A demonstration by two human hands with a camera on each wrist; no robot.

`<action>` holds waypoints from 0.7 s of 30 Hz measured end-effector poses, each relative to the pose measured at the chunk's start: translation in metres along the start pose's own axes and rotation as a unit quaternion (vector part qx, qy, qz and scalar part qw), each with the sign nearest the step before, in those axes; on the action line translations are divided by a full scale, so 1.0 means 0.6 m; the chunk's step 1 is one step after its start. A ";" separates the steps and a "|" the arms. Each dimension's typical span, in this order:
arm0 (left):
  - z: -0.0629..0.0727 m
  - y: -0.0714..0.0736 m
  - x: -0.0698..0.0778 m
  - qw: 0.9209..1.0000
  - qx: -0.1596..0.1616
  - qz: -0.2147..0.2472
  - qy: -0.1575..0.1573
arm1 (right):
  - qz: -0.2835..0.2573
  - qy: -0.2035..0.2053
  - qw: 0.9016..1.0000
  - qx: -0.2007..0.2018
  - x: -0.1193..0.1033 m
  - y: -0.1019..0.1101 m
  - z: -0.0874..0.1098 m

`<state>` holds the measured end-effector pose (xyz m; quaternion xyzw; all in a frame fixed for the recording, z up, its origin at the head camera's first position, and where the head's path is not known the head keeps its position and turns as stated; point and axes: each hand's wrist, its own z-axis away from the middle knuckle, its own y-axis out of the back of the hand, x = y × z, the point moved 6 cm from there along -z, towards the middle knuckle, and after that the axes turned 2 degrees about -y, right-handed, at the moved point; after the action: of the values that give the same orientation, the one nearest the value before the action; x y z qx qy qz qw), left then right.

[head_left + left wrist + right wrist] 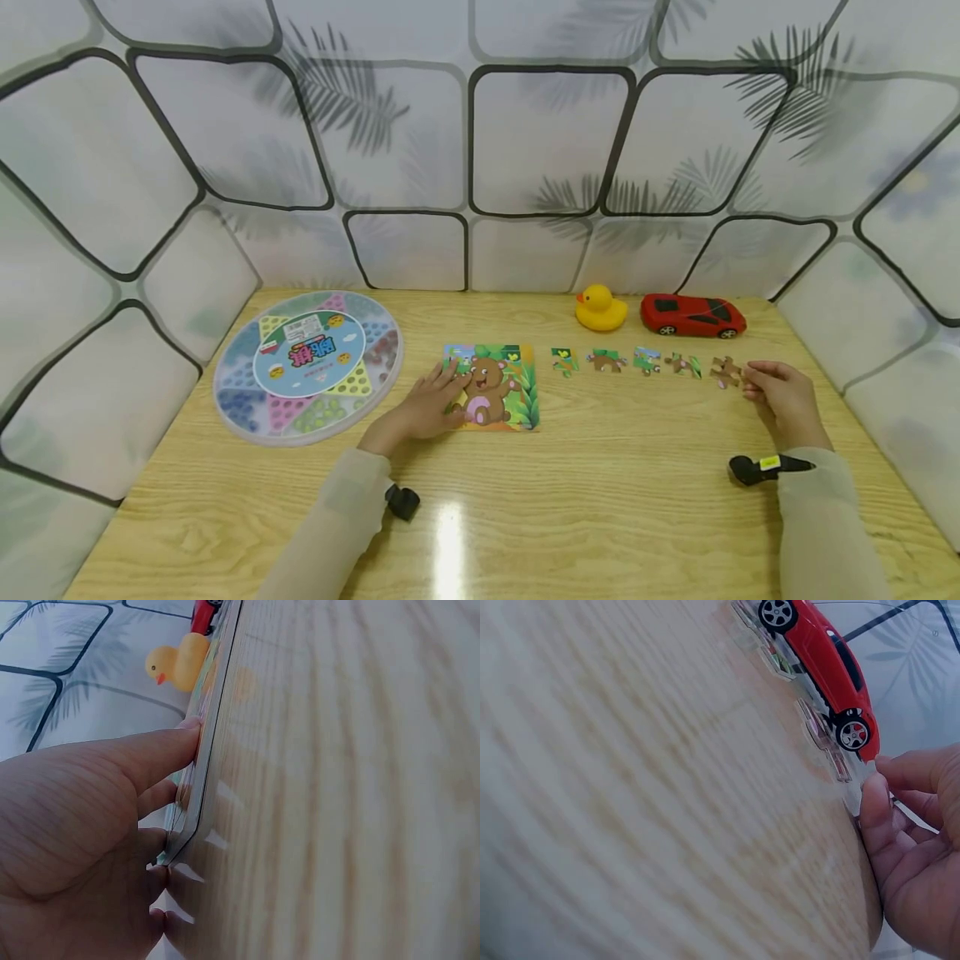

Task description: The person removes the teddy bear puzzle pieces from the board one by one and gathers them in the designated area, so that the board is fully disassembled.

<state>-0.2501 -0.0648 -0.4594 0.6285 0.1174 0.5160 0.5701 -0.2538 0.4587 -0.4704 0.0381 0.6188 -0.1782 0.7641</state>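
On the table lies a square bear picture puzzle [491, 392]; in the left wrist view its thin edge [201, 787] shows side-on. My left hand [429, 404] rests at the puzzle's left side, fingers spread over its border and thumb touching the near edge. Several loose puzzle pieces form a row to the right, among them a green piece [564, 360] and a brown piece [724, 372] at the far end. Beside that brown piece is my right hand [782, 400], thumb and forefinger close together. In the right wrist view, the fingertips [877, 791] appear just apart from the end piece [838, 763].
A yellow rubber duck [600, 308] and a red toy car [693, 316] stand behind the row of pieces. At the left lies a round Chinese checkers set [307, 354] in clear packaging. Patterned fabric walls [405, 250] border the wooden table [585, 517].
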 end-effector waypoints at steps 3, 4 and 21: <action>0.000 0.000 0.000 1.000 0.001 0.002 -0.001 | 0.005 -0.001 1.000 -0.002 -0.003 -0.001 0.003; 0.000 0.000 0.000 1.000 0.001 0.002 -0.001 | 0.012 0.001 1.000 -0.001 -0.004 -0.001 0.004; -0.001 -0.004 -0.004 1.000 -0.001 -0.004 0.002 | 0.061 0.077 0.994 -0.042 -0.052 -0.056 0.020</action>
<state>-0.2508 -0.0656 -0.4628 0.6266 0.1201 0.5150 0.5724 -0.2586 0.4310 -0.4321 0.0571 0.6796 -0.1019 0.7242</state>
